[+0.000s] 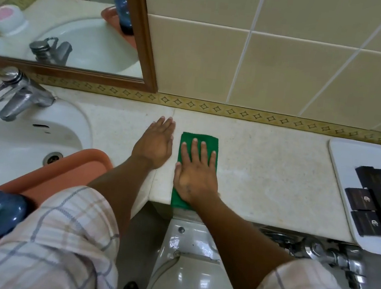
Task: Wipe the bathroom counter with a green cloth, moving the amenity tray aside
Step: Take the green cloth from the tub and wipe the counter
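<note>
A single head-worn wide-angle view looks steeply down and forward from close above the table (267,158), facing the tiled wall (290,67). The washbasin (16,147) fills the left edge, the toilet cistern (186,244) sits directly below, lines bending toward the frame edges.

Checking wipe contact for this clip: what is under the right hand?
The folded green cloth lies flat on the beige counter under the spread right hand, with its near end overhanging the front edge. The cloth's middle is covered by the hand.

The right hand (195,176) hides the green cloth's (199,140) middle; the amenity tray (346,158) is edge-cut.
</note>
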